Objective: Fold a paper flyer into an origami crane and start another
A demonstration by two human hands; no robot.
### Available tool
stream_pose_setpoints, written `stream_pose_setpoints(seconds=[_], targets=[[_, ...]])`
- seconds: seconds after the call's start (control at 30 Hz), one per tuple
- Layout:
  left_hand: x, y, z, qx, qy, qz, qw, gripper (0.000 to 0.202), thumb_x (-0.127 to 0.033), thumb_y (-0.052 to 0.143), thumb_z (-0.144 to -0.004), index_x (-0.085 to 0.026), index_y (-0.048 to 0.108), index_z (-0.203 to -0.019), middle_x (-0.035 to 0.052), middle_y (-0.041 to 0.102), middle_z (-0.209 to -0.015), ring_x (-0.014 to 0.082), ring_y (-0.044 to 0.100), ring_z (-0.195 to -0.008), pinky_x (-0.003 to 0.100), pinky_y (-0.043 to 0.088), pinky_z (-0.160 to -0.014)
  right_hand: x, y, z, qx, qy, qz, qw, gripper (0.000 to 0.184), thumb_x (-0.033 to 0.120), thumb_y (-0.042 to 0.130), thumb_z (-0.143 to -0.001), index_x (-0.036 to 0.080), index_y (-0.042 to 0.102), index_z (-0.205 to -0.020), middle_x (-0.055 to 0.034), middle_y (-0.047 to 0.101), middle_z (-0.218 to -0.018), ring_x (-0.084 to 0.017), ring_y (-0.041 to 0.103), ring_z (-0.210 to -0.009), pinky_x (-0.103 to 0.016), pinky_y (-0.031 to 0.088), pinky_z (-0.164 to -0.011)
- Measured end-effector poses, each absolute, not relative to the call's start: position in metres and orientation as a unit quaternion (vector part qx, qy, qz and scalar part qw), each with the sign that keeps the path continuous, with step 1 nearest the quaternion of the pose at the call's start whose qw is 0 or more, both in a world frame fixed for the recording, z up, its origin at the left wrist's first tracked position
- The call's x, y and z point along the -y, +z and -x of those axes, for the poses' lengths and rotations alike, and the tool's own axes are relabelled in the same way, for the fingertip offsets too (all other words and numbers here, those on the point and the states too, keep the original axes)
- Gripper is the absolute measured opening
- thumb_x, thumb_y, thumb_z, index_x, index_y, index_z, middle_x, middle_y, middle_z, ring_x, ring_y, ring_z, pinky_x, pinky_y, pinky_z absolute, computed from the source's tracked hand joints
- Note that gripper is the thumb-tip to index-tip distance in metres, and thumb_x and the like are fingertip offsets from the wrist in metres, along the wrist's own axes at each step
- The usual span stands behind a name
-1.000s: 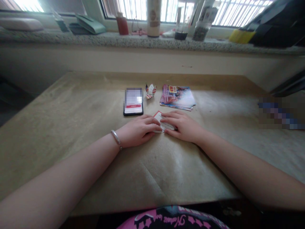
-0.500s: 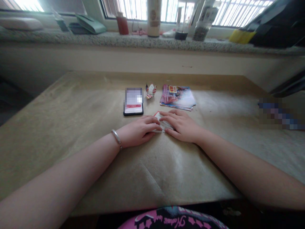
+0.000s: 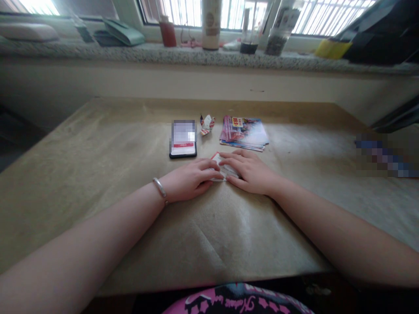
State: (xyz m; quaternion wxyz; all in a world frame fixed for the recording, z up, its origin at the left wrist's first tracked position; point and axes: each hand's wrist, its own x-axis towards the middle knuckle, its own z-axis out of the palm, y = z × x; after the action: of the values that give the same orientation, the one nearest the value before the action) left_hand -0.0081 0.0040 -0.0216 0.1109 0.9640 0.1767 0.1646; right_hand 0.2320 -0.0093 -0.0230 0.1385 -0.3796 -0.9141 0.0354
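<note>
A small white paper piece with a red edge (image 3: 223, 171) lies at the centre of the frame on a tan-covered bench (image 3: 209, 244), its outline largely hidden by the fingers over it. The left hand (image 3: 195, 176), with a silver metal bracelet (image 3: 159, 187) at its wrist, lies flat with fingers stretched over the paper's left side. The right hand (image 3: 250, 172) lies palm down, fingers slightly spread, over its right side.

Just beyond the hands, a black-cased phone with a lit, partly pixelated screen (image 3: 183, 151) lies left of centre. Beside it is a folded red-and-white patterned paper shape (image 3: 207, 124), and right of that a stack of glossy, colourful printed leaflets (image 3: 245, 131), near the right fingers. These three bound the far side of the work. A pixelated bluish strip (image 3: 382, 155) lies well apart at the right edge. Across the top, a speckled stone sill (image 3: 137, 52) carries a red bottle (image 3: 168, 34) and a tall whitish cylinder (image 3: 211, 26).
</note>
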Motion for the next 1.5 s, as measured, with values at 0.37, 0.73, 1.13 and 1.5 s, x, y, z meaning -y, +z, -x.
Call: stream_pose_setpoints(seconds=[0.37, 0.73, 1.13, 1.5], targets=[[-0.004, -0.021, 0.009, -0.182, 0.173, -0.961, 0.119, 0.029, -0.018, 0.046, -0.091, -0.020, 0.064, -0.114, 0.0108, 0.056, -0.121, 0.0194, 0.055, -0.112, 0.036, 0.048, -0.098, 0.010, -0.023, -0.233, 0.912, 0.044, 0.372, 0.168, 0.037, 0.038, 0.054, -0.088, 0.021, 0.060, -0.120, -0.0097, 0.053, -0.138, -0.028, 0.048, -0.120, -0.049, 0.038, -0.102], [-0.003, -0.021, 0.008, -0.185, 0.159, -0.964, 0.104, 0.029, -0.019, 0.043, -0.093, -0.019, 0.063, -0.114, 0.0110, 0.058, -0.118, 0.0209, 0.053, -0.116, 0.037, 0.046, -0.100, 0.016, -0.019, -0.237, 0.944, 0.016, 0.270, 0.189, 0.025, 0.021, 0.046, -0.091, 0.025, 0.071, -0.094, -0.0039, 0.071, -0.096, -0.020, 0.058, -0.089, -0.036, 0.045, -0.082], [-0.004, -0.023, 0.010, -0.177, 0.160, -0.967, 0.090, 0.025, -0.017, 0.047, -0.092, -0.020, 0.065, -0.110, 0.0112, 0.057, -0.121, 0.0210, 0.054, -0.115, 0.035, 0.048, -0.098, 0.016, -0.013, -0.237, 0.957, -0.024, 0.247, 0.152, 0.028, 0.017, 0.044, -0.089, 0.023, 0.069, -0.100, -0.0056, 0.069, -0.097, -0.020, 0.056, -0.085, -0.033, 0.045, -0.076], [-0.004, -0.021, 0.010, -0.175, 0.158, -0.968, 0.083, 0.025, -0.019, 0.047, -0.093, -0.020, 0.066, -0.108, 0.0116, 0.058, -0.119, 0.0214, 0.055, -0.114, 0.036, 0.049, -0.097, 0.016, -0.010, -0.243, 0.961, -0.027, 0.245, 0.126, 0.025, 0.015, 0.047, -0.087, 0.022, 0.069, -0.098, -0.0062, 0.067, -0.094, -0.018, 0.055, -0.085, -0.030, 0.043, -0.073]])
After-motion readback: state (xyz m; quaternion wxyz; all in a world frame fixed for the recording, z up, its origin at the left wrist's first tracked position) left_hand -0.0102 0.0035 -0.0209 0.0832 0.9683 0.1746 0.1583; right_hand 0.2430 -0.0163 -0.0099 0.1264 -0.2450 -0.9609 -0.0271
